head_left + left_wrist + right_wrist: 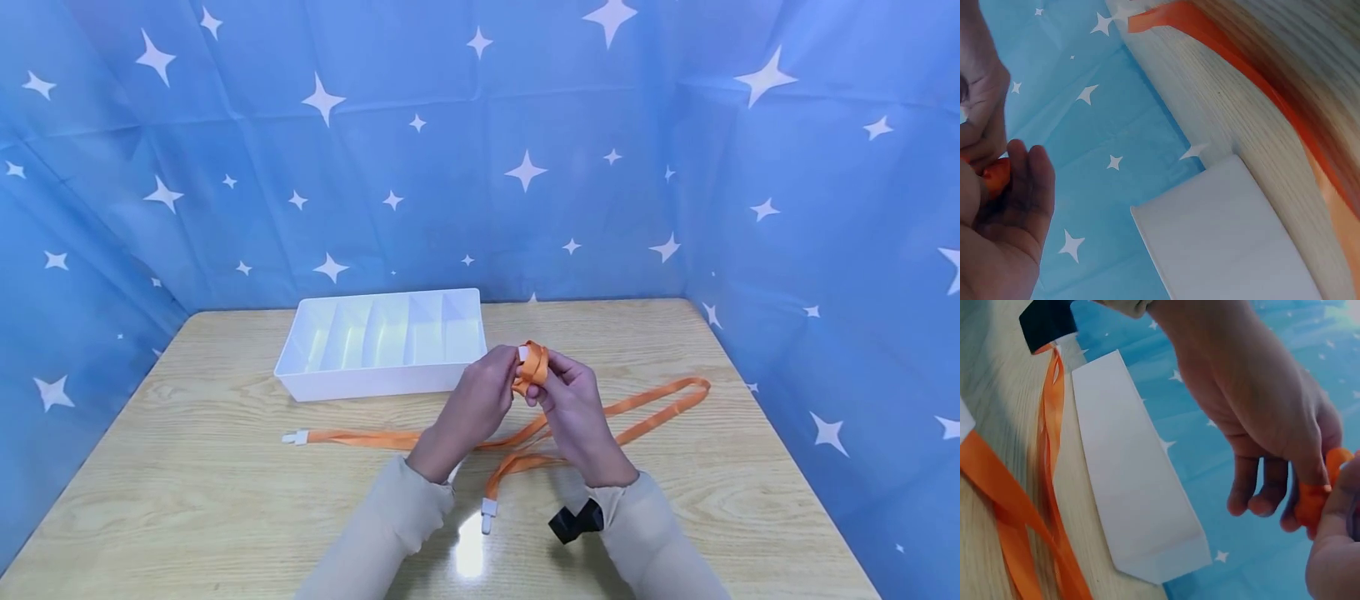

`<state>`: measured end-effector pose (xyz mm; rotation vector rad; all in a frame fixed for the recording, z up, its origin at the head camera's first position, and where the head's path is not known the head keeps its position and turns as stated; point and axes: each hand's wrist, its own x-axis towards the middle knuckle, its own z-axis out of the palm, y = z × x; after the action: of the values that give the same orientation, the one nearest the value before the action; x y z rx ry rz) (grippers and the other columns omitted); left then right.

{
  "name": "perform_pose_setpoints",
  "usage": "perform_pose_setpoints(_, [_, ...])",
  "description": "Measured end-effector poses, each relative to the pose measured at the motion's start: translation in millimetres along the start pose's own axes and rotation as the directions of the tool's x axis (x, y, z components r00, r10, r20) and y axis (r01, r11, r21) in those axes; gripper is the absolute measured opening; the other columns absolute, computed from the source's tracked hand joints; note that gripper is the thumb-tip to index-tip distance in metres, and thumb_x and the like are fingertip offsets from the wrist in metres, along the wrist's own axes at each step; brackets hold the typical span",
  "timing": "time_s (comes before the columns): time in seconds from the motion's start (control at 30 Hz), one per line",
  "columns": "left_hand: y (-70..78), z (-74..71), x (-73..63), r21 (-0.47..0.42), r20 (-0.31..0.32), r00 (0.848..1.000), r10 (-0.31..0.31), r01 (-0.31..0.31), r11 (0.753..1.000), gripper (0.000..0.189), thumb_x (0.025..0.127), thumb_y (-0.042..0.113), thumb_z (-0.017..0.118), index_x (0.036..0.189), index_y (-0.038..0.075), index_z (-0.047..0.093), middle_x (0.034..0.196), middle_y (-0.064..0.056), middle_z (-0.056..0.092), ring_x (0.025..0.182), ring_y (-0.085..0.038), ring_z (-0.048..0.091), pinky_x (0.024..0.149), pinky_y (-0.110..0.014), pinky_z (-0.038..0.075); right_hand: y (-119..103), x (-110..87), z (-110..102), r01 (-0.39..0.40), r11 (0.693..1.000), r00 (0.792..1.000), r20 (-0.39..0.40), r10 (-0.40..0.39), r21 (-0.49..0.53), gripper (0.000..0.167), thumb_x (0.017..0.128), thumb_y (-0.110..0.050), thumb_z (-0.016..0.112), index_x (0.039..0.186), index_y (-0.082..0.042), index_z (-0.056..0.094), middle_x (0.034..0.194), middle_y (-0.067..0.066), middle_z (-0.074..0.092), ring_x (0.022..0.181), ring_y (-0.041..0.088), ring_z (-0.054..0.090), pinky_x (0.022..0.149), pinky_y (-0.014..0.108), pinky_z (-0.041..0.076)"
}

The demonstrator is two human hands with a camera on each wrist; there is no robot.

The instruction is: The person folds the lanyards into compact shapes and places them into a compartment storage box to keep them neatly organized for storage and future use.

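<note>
Above the table, both hands hold a rolled-up orange lanyard [534,367], with a bit of its white clip showing at the left of the roll. My left hand [480,398] pinches the roll from the left. From the other side, my right hand [576,410] grips it between thumb and fingers. In the right wrist view the orange roll [1313,503] is partly covered by fingers. Below the hands, more orange lanyard [660,408] lies loose on the wood, one white clip [296,437] pointing left and another white clip [489,512] toward the front.
A white tray [390,382] with several compartments stands at the back of the wooden table [187,483], just left of the hands. Blue cloth with white stars [420,167] hangs behind and at the sides. A black wrist device [577,522] sits by the right cuff.
</note>
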<state>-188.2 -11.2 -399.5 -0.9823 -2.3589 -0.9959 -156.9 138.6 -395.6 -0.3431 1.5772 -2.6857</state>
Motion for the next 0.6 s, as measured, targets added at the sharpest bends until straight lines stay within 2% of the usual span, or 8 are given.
perform_pose_setpoints(0.1, [1.5, -0.7, 0.1, -0.108, 0.059, 0.997, -0.056, 0.062, 0.992, 0.012, 0.104, 0.004, 0.046, 0.097, 0.002, 0.056, 0.087, -0.006, 0.057, 0.066, -0.012, 0.054, 0.058, -0.019, 0.047, 1.4, 0.5, -1.9, -0.002, 1.000, 1.000, -0.016, 0.001, -0.023, 0.027, 0.102, -0.010, 0.056, 0.119, 0.010, 0.059, 0.096, 0.004, 0.065, 0.067, 0.007, 0.059, 0.063, 0.016, 0.052])
perform_pose_setpoints(0.17, [1.7, -1.7, 0.5, -0.233, 0.092, 0.991, -0.097, 0.116, 0.966, 0.017, 0.106, 0.005, 0.043, 0.097, 0.001, 0.057, 0.085, -0.007, 0.057, 0.065, -0.012, 0.055, 0.057, -0.020, 0.049, 1.3, 1.0, -2.7, 0.007, 0.999, 1.000, -0.014, -0.007, -0.041, 0.026, 0.102, -0.010, 0.056, 0.119, 0.009, 0.060, 0.096, 0.004, 0.066, 0.067, 0.007, 0.059, 0.063, 0.016, 0.052])
perform_pose_setpoints(0.3, [2.2, -5.2, 0.1, -0.440, 0.153, 0.975, -0.160, 0.213, 0.872, 0.023, 0.107, 0.006, 0.040, 0.098, -0.001, 0.060, 0.087, -0.010, 0.057, 0.064, -0.015, 0.057, 0.058, -0.026, 0.053, -0.4, 2.9, -3.2, 0.033, 0.994, 0.999, -0.033, -0.036, -0.101, 0.030, 0.101, -0.010, 0.058, 0.121, 0.012, 0.060, 0.095, 0.004, 0.067, 0.066, 0.007, 0.059, 0.063, 0.017, 0.052])
perform_pose_setpoints(0.37, [1.8, -6.6, -1.0, -0.508, 0.188, 0.962, -0.197, 0.267, 0.819, 0.027, 0.107, 0.007, 0.037, 0.099, -0.001, 0.061, 0.088, -0.011, 0.057, 0.065, -0.017, 0.058, 0.058, -0.029, 0.054, -1.3, 3.7, -3.1, 0.048, 0.986, 0.997, -0.053, -0.057, -0.162, 0.033, 0.100, -0.008, 0.058, 0.123, 0.016, 0.058, 0.093, 0.004, 0.069, 0.064, 0.007, 0.059, 0.062, 0.019, 0.053])
perform_pose_setpoints(0.47, [2.2, -9.3, -2.5, -0.577, 0.229, 0.940, -0.252, 0.339, 0.743, 0.032, 0.106, 0.012, 0.035, 0.099, -0.003, 0.062, 0.088, -0.012, 0.058, 0.066, -0.019, 0.059, 0.060, -0.031, 0.055, -2.0, 4.2, -2.4, 0.070, 0.957, 0.993, -0.067, -0.093, -0.283, 0.033, 0.099, -0.003, 0.060, 0.124, 0.018, 0.058, 0.090, 0.003, 0.070, 0.063, 0.008, 0.061, 0.061, 0.021, 0.055])
perform_pose_setpoints(0.53, [1.9, -10.3, -3.1, -0.608, 0.243, 0.931, -0.272, 0.364, 0.705, 0.035, 0.106, 0.018, 0.036, 0.100, -0.003, 0.064, 0.087, -0.012, 0.058, 0.068, -0.020, 0.059, 0.061, -0.031, 0.055, -2.2, 3.9, -1.9, 0.086, 0.929, 0.991, -0.068, -0.118, -0.361, 0.030, 0.097, -0.002, 0.061, 0.121, 0.016, 0.062, 0.089, 0.003, 0.071, 0.063, 0.009, 0.062, 0.061, 0.022, 0.056])
perform_pose_setpoints(0.6, [1.9, -11.4, -3.5, -0.621, 0.243, 0.931, -0.274, 0.366, 0.693, 0.038, 0.108, 0.023, 0.037, 0.099, -0.002, 0.065, 0.087, -0.012, 0.059, 0.070, -0.022, 0.059, 0.062, -0.031, 0.055, -2.0, 3.8, -1.5, 0.099, 0.910, 0.989, -0.063, -0.135, -0.403, 0.028, 0.096, -0.002, 0.062, 0.119, 0.014, 0.064, 0.087, 0.003, 0.071, 0.064, 0.011, 0.063, 0.061, 0.023, 0.057])
